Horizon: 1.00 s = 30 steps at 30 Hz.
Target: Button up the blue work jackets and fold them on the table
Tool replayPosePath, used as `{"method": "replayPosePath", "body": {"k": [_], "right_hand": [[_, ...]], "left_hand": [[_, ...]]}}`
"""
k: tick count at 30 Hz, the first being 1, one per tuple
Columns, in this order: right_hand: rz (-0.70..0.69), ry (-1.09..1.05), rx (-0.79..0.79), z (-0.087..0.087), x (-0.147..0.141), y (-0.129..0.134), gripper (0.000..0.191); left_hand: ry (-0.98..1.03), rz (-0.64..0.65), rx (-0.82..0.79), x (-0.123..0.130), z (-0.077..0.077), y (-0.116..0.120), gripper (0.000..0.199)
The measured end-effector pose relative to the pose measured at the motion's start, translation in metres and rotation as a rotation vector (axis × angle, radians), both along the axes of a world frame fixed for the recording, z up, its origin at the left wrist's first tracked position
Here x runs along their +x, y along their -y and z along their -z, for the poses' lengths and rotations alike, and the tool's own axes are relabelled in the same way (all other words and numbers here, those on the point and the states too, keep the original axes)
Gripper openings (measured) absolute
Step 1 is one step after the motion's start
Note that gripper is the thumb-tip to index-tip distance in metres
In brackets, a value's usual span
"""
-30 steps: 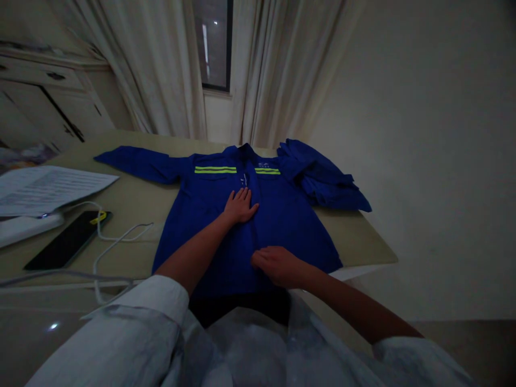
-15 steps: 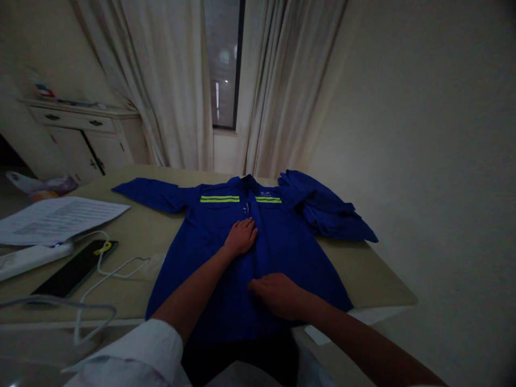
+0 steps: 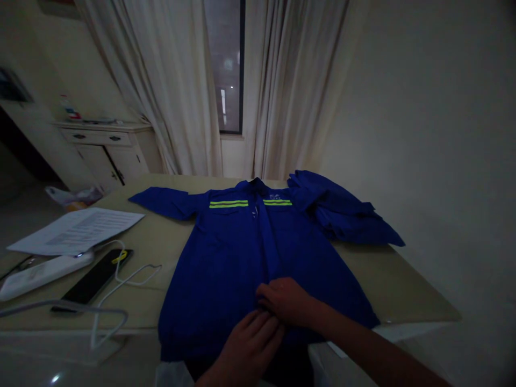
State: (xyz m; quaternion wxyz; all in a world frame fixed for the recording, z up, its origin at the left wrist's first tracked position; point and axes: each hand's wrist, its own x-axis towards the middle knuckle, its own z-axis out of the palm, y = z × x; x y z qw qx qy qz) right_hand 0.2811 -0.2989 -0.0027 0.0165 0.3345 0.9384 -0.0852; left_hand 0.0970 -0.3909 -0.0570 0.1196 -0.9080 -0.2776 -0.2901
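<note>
A blue work jacket [image 3: 226, 252] with yellow-green chest stripes lies spread front-up on the table, collar at the far side. My right hand [image 3: 288, 301] is closed on the front edge of the jacket near its lower middle. Just below and touching it, my left hand [image 3: 253, 341] has its fingers bent together over the same front edge. The fingertips of both hands are partly hidden, and the fastening between them cannot be made out. One sleeve [image 3: 165, 202] stretches out to the left.
Bunched blue cloth [image 3: 346, 212] lies at the right of the table [image 3: 415, 290]. On the left are printed paper [image 3: 80, 231], a white power strip [image 3: 48, 272], a dark phone [image 3: 92, 279] and a looping white cable [image 3: 137, 280]. Curtains [image 3: 177, 91] and a cabinet [image 3: 116, 150] stand behind.
My left hand has come down from lying flat on the jacket's upper middle to its lower front, beside my right hand. The camera view has shifted slightly.
</note>
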Motion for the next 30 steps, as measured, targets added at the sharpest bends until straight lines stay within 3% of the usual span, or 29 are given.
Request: {"method": "replayPosePath", "body": {"k": [3, 8, 13, 18, 21, 23, 25, 27, 28, 30], "right_hand": [[-0.112, 0.077, 0.066, 0.002, -0.004, -0.004, 0.022], [-0.265, 0.103, 0.109, -0.001, -0.001, -0.02, 0.019], [-0.213, 0.037, 0.1, -0.008, -0.004, -0.05, 0.019], [-0.217, -0.035, 0.025, -0.002, -0.01, -0.053, 0.019], [-0.146, -0.115, -0.003, -0.002, -0.005, -0.061, 0.022], [-0.035, -0.243, 0.015, -0.005, 0.0, -0.084, 0.026], [0.171, -0.395, 0.089, -0.007, 0.003, -0.121, 0.027], [0.437, -0.487, 0.164, -0.006, 0.002, -0.161, 0.028], [0.558, -0.507, 0.174, -0.004, 0.001, -0.178, 0.031], [0.695, -0.528, 0.142, 0.003, -0.004, -0.202, 0.037]], "left_hand": [[0.106, -0.081, -0.004, 0.005, 0.011, 0.004, 0.037], [0.113, -0.056, -0.054, 0.001, 0.001, 0.003, 0.04], [0.123, -0.034, -0.047, -0.001, -0.001, 0.009, 0.04], [0.12, -0.025, -0.09, 0.001, 0.005, 0.008, 0.04], [0.151, -0.001, -0.252, 0.002, -0.004, 0.014, 0.036], [0.18, 0.07, -0.501, -0.002, -0.022, 0.013, 0.042], [0.254, 0.122, -0.805, -0.013, -0.045, -0.005, 0.056], [0.454, 0.028, -1.012, -0.033, -0.064, -0.047, 0.047], [0.594, -0.08, -1.031, -0.047, -0.07, -0.077, 0.041], [0.951, -0.387, -0.886, -0.086, -0.077, -0.145, 0.038]]}}
